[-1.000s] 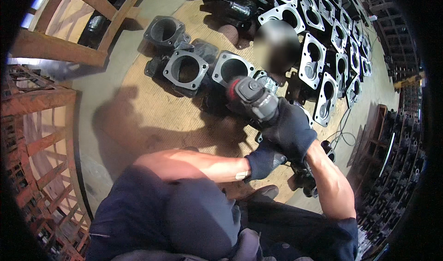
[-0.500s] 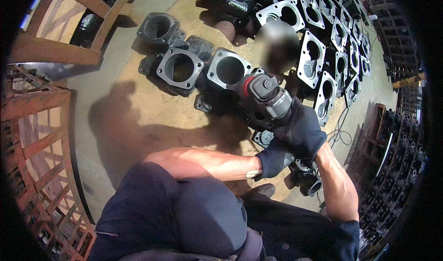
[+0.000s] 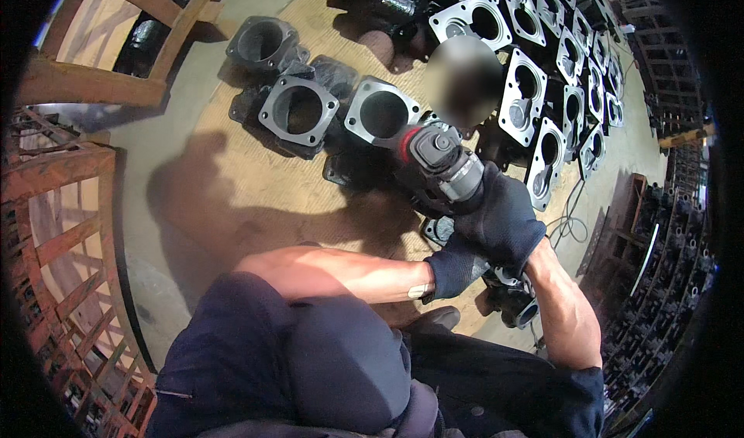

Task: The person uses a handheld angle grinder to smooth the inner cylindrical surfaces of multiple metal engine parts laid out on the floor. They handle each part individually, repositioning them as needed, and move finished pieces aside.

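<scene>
Both hands wear dark gloves and are together at one power tool [image 3: 440, 153], which looks like an angle grinder with a dark head, a red ring and a silver collar. The right hand [image 3: 500, 212] is clamped with its fingers around the body, just behind this collar. The left hand [image 3: 459, 268] is lower and just beside it, at the rear part; here the view is poor, because the fingers are mostly hidden, so I cannot tell how they are closed. The tool's head lies over the lower right corner of a square-flanged casting [image 3: 382, 113] with a wide round hole, but whether it touches the metal is not clear to me. To the left of this casting stands a second square-flanged casting [image 3: 299, 111], and farther up and left a duller grey one [image 3: 261, 43]. They rest on a tan ribbed sheet [image 3: 314, 33], spread on the grey floor [image 3: 147, 198]. A small casting [image 3: 439, 232] shows near the left glove, and another dark casting [image 3: 518, 302] is below the gloves. On the right side, many flat plate-faced castings [image 3: 521, 112] stand in rows, and a thin black cable [image 3: 571, 227] curls near them. Brown-orange frames [image 3: 66, 167] stand along the left edge, and stacked dark parts [image 3: 663, 283] fill the far right.
</scene>
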A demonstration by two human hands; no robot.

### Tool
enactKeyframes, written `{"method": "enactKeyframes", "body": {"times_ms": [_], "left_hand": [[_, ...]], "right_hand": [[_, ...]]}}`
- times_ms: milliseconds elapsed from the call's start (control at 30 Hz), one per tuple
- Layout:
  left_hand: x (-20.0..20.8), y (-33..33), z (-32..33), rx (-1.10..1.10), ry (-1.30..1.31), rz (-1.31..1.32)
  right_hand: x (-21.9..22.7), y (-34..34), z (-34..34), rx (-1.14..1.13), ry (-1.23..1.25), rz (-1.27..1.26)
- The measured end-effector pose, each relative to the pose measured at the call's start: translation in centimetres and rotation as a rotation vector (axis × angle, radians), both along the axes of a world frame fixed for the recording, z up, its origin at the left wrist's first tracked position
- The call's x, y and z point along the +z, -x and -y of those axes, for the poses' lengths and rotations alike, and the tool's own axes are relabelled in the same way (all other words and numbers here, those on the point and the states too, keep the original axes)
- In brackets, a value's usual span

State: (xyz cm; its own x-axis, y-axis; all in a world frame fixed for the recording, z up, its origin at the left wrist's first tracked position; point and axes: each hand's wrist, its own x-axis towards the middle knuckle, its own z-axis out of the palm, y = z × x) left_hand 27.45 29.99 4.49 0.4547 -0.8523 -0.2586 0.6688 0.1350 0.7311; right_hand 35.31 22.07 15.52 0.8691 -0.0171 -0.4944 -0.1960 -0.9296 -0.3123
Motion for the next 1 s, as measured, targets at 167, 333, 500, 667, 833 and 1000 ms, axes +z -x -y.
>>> {"method": "enactKeyframes", "body": {"times_ms": [167, 333, 500, 667, 833, 1000], "left_hand": [[1.3, -1.0, -1.9, -0.032, -0.032, 0.026], [2.1, -1.2, -2.7, 0.004, -0.146, 0.044], [2.8, -2.0, -3.1, 0.095, -0.171, -0.161], [1.7, -2.5, -4.2, 0.058, -0.137, 0.141], [3.2, -2.3, -2.0, 0.041, -0.124, 0.002], [1.6, -1.3, -0.5, 0.029, -0.097, 0.189]], "right_hand": [[0.2, -0.6, -1.1, -0.059, -0.033, -0.030], [0.3, -0.8, -1.4, -0.052, -0.050, -0.060], [-0.7, -1.4, -1.6, -0.026, -0.070, -0.049], [0.1, -2.6, -3.0, 0.017, -0.014, -0.061], [0.6, -1.2, -0.5, -0.068, -0.052, -0.045], [-0.3, -0.6, 0.8, -0.112, -0.079, -0.022]]}}
